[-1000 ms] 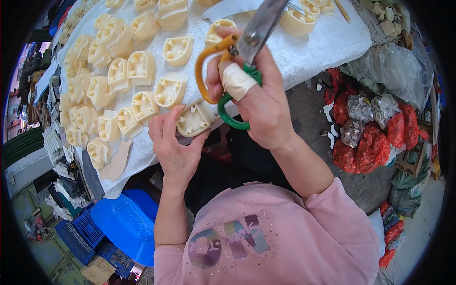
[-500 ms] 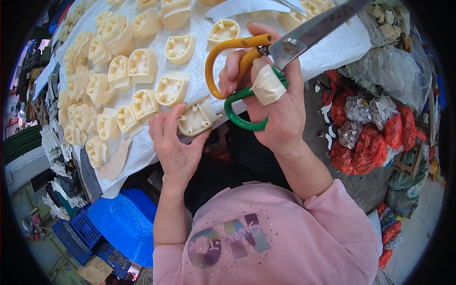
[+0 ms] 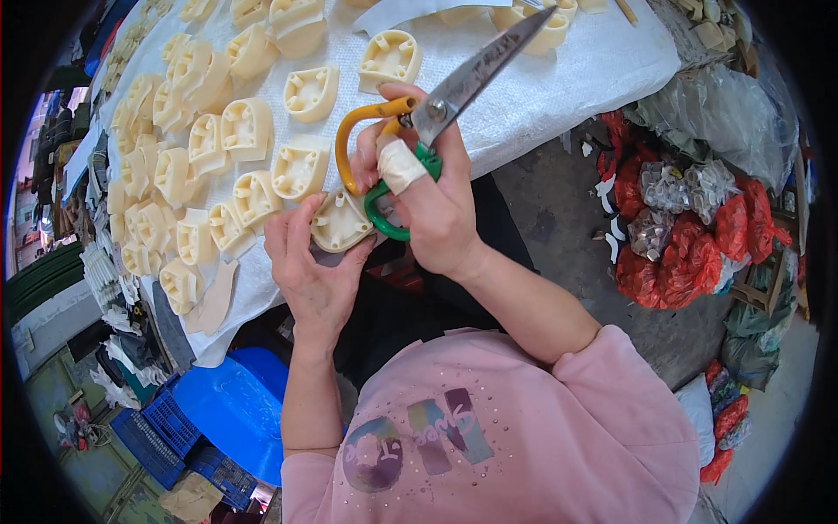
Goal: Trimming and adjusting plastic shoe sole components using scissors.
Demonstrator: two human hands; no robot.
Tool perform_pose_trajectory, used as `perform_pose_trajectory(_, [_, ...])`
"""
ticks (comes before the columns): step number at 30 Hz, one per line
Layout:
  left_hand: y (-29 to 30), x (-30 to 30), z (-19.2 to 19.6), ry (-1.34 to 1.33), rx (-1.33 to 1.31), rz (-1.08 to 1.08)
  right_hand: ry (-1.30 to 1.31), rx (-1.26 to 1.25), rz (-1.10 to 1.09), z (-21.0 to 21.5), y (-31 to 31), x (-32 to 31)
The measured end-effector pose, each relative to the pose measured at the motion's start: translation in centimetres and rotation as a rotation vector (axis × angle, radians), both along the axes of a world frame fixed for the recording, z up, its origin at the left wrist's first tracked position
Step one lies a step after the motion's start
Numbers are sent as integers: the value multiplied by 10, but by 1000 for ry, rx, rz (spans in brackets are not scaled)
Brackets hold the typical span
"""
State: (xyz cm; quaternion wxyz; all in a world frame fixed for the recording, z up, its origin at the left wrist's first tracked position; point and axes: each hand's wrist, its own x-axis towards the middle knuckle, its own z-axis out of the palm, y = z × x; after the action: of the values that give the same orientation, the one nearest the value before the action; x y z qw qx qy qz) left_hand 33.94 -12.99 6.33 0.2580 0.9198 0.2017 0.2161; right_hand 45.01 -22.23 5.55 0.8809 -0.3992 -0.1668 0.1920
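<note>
Between the thumb and fingers of my left hand [image 3: 312,271] is a cream plastic part [image 3: 340,220], shaped like a shallow cup with small pegs inside, held at the table's near edge. My right hand [image 3: 436,201] is closed round large scissors [image 3: 434,109] with one orange and one green handle; the blades look together and point up and to the right, away from the part. Pale tape wraps a digit of that hand. The green handle is close to the held part; whether they touch I cannot tell. Many similar cream parts [image 3: 299,168] lie beyond my left hand.
A white woven cloth [image 3: 559,100] covers the table. A flat beige strip [image 3: 214,299] lies at its near left corner. Below it stands a blue plastic basin [image 3: 231,402]. On the floor at right are red plastic bags [image 3: 672,271] and clear plastic sheeting [image 3: 716,127].
My right hand has brought the scissors left and closer to the held part. My left hand has shifted slightly left with the part, which is now turned differently.
</note>
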Motion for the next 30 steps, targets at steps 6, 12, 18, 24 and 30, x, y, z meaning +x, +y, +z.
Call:
perform_pose_trajectory(6, [0,0,3,18,30,-1,-117,-14,23,6,-12,3])
perform_pose_trajectory(12, [3,-2,2,82,76,7,81,127,150,2,-14,7])
perform_pose_trajectory(18, [15,-16,4,-77,-444,-97,59,164,79,19,-53,20])
perform_pose_trajectory(24, [18,-22,-6,-292,-604,-89,50,119,78,27,-56,19])
perform_pose_trajectory(30, [16,-33,-5,-341,-767,-116,-37,51,56,32,-63,29])
